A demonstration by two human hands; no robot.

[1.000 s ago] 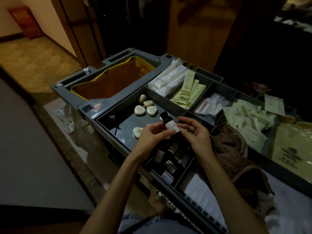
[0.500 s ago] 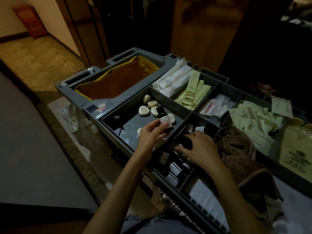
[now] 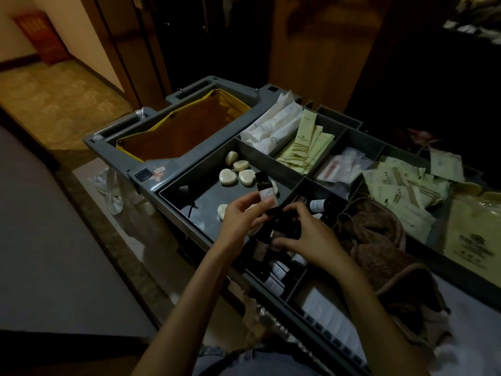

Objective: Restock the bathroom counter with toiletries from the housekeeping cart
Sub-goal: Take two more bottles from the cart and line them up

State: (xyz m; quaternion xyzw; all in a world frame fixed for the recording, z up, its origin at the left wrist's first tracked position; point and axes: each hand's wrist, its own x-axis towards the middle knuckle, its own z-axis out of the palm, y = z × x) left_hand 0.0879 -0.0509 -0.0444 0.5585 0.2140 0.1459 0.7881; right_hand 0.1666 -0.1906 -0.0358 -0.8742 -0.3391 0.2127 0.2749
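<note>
Closest to the camera, two bare forearms reach out over the grey housekeeping cart [image 3: 173, 169]. Beneath them, small dark bottles [image 3: 276, 270] with white labels lie packed in a narrow compartment at the cart's near edge. The left hand [image 3: 241, 218] pinches one dark toiletry bottle [image 3: 265, 189] between thumb and fingertips, holding it nearly upright, cap up, over the divider between the bottle compartment and the soap tray. Just beside it, the right hand [image 3: 311, 234] is down among the packed bottles with its fingers curled. In this dim light I cannot tell whether it grasps one. A crumpled brown cloth [image 3: 379, 234] sits just right of that hand.

Past the hands, round pale soaps [image 3: 227, 177] are scattered in the wide shallow tray. Further back, white wrapped packets [image 3: 273, 123] lie next to long pale green sachets [image 3: 306, 142]. To their right, clear packets [image 3: 341, 166] fill the next bin, and square green packets [image 3: 401, 191] are heaped in another. A yellow-lined bag [image 3: 184, 131] hangs open at the cart's far left end. Beyond it lies patterned carpet [image 3: 54, 99].
</note>
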